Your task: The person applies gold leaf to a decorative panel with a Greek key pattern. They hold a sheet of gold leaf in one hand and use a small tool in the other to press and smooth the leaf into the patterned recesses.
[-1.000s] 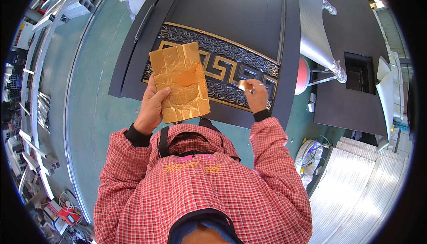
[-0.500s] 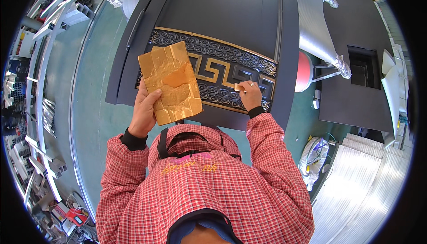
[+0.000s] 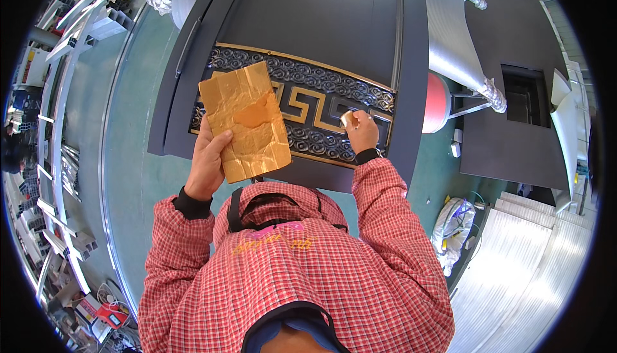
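My left hand grips the lower left edge of a creased, gold-coated piece of cardboard, thumb on top. A wet-looking orange-gold patch lies on its middle. Between the fingertips of my right hand is a small gold-stained pad, whose exact kind I cannot make out. That hand is at the right part of a raised key pattern on a dark grey door panel. The pattern's left and middle lines are gold; near my right hand some lines are dark. The cardboard hides the pattern's left end.
Rows of dark scrollwork with gold edging border the key pattern. A wrapped silvery roll and a red-ended drum stand right of the door. Ridged pale sheets lie lower right. Metal racking runs along the left.
My right hand has shifted slightly up the key pattern, and the pad in its fingers has turned. The door sits a little further left in view. My left hand still holds the cardboard.
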`<state>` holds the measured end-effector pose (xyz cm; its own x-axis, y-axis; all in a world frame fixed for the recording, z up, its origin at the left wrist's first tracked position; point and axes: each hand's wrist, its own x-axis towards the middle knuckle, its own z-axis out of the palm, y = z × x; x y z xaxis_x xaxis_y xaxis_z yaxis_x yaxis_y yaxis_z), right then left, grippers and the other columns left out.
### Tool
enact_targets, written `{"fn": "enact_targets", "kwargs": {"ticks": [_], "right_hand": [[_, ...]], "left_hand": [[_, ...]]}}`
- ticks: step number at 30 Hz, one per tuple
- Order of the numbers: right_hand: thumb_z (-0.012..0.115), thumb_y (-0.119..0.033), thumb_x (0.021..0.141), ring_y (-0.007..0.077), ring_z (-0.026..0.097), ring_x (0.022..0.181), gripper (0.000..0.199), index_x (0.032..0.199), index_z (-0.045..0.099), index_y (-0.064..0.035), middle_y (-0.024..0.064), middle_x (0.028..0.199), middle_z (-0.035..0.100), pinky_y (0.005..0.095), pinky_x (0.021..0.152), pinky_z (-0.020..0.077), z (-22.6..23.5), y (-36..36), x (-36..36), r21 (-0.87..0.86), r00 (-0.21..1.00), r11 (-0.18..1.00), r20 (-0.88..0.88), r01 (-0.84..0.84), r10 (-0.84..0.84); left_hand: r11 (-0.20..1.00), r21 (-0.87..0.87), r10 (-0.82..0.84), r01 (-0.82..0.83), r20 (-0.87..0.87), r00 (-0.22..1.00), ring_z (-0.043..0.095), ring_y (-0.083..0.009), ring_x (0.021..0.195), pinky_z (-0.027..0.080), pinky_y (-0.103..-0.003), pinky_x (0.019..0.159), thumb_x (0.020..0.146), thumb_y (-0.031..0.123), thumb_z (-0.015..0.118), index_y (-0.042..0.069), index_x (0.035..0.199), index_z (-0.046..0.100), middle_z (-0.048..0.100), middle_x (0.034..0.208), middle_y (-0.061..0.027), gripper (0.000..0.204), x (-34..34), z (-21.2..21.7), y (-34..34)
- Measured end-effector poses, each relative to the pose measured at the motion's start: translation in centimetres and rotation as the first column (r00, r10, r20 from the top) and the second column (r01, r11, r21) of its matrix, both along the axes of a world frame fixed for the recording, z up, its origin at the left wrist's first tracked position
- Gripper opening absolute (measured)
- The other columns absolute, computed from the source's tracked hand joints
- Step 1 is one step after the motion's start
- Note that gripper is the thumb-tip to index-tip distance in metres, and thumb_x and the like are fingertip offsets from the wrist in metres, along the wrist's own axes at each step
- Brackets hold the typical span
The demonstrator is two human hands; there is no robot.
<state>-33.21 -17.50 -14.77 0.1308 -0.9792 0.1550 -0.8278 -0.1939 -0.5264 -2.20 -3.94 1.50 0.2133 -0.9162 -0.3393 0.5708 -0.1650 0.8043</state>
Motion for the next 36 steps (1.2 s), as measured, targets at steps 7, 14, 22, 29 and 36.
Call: {"fn": "enact_targets", "kwargs": {"ticks": [7,14,22,29,36], "right_hand": [[0.069,-0.012,0.076,0.0312,0.062,0.073,0.015,0.086,0.059,-0.0082,0.0092,0.079,0.063,0.0407,0.063,0.0478,1.6,2.9,-1.5,0.068,0.995,0.993,0.041,-0.098,0.095],[0.067,-0.004,0.072,0.0303,0.059,0.085,0.021,0.091,0.060,-0.0094,0.0079,0.090,0.063,0.0395,0.073,0.0488,2.2,-1.3,1.7,-0.024,0.977,0.981,0.090,-0.194,0.195],[0.065,-0.003,0.068,0.0303,0.058,0.083,0.019,0.085,0.061,-0.0095,0.0072,0.082,0.060,0.0410,0.075,0.0474,1.3,-1.5,-1.2,-0.013,0.953,0.958,-0.110,-0.286,0.283],[0.063,0.000,0.072,0.0280,0.059,0.086,0.017,0.086,0.064,-0.0090,0.0047,0.089,0.064,0.0367,0.075,0.0490,3.8,-3.5,-0.5,-0.032,0.923,0.925,0.065,-0.379,0.380],[0.062,0.004,0.073,0.0243,0.060,0.085,0.017,0.083,0.065,-0.0104,0.0029,0.086,0.065,0.0353,0.075,0.0499,2.1,-7.9,1.6,-0.079,0.696,0.694,0.016,-0.715,0.718]], "left_hand": [[0.999,-0.007,0.031,-0.031,-0.004,1.000,0.053,-0.0236,0.118,0.050,-0.037,0.095,0.093,-0.003,0.037,0.007,0.142,0.022,0.045,0.134,-0.0137,0.052,0.4,0.0,0.5],[0.998,0.002,0.068,-0.068,-0.014,0.998,0.053,-0.0236,0.118,0.051,-0.037,0.094,0.093,-0.004,0.036,0.006,0.142,0.022,0.045,0.134,-0.0138,0.052,0.3,0.2,0.7],[0.991,-0.001,0.135,-0.135,0.003,0.991,0.053,-0.0249,0.119,0.051,-0.038,0.095,0.092,-0.004,0.036,0.006,0.141,0.023,0.044,0.134,-0.0142,0.051,0.3,0.5,1.3],[0.988,-0.012,0.152,-0.152,0.002,0.988,0.053,-0.0251,0.118,0.050,-0.038,0.095,0.092,-0.003,0.037,0.006,0.140,0.023,0.044,0.134,-0.0150,0.051,0.0,0.3,1.2],[0.976,-0.009,0.217,-0.216,0.032,0.976,0.054,-0.0256,0.117,0.052,-0.038,0.093,0.092,-0.003,0.037,0.004,0.140,0.023,0.045,0.134,-0.0161,0.050,-0.7,0.7,1.6]]}}
